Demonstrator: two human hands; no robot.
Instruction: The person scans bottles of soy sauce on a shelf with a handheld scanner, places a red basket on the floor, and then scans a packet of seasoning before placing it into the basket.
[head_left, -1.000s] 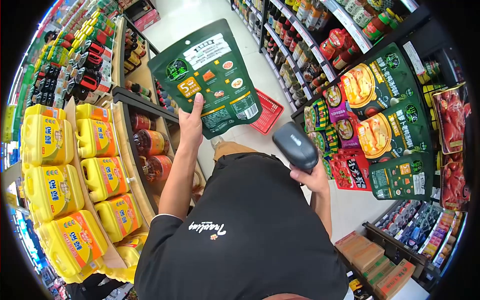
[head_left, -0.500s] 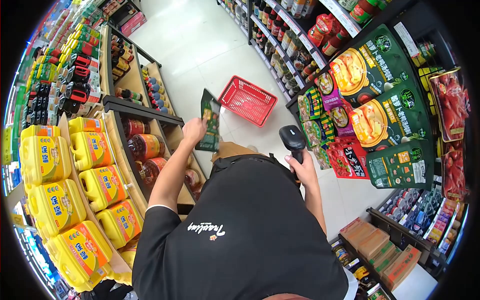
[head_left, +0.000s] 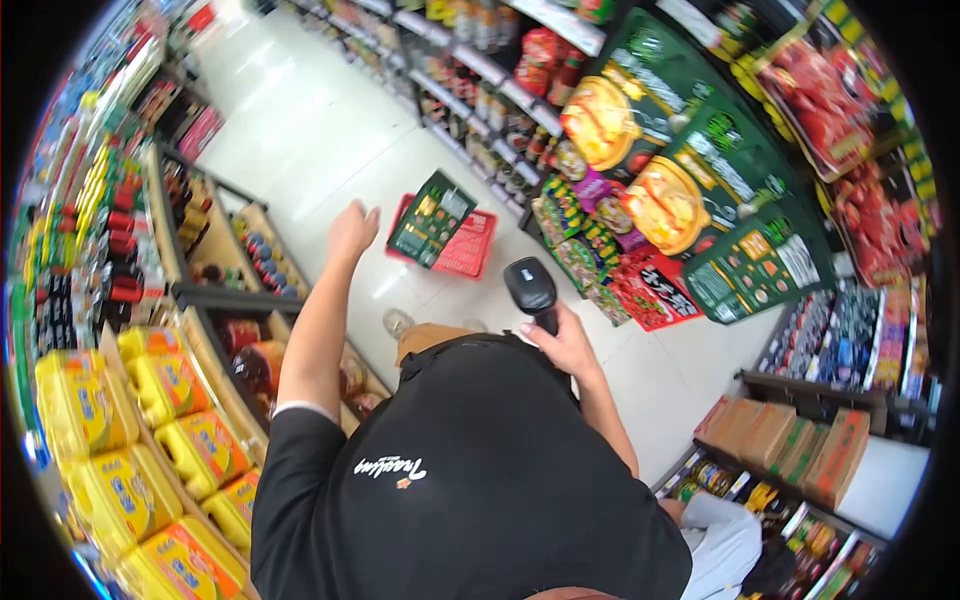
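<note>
A dark green food packet overlaps the red shopping basket on the floor, tilted across its left part. Just left of the packet is my left hand, apart from it and holding nothing, with fingers loosely spread. My right hand grips the handle of a black barcode scanner, its head pointing away from me over the floor. Large green soup-seasoning packets hang to the right of the scanner, beside a red packet and smaller colourful ones.
Yellow oil jugs fill the shelf at the left. Bottles line the dark shelving along the aisle's far side. Cardboard boxes stand on a shelf at the lower right, near a person in pale clothing.
My left hand has let go of the green packet and moved left of it. The packet is now over the basket. The view has shifted, and a person's pale clothing appears lower right.
</note>
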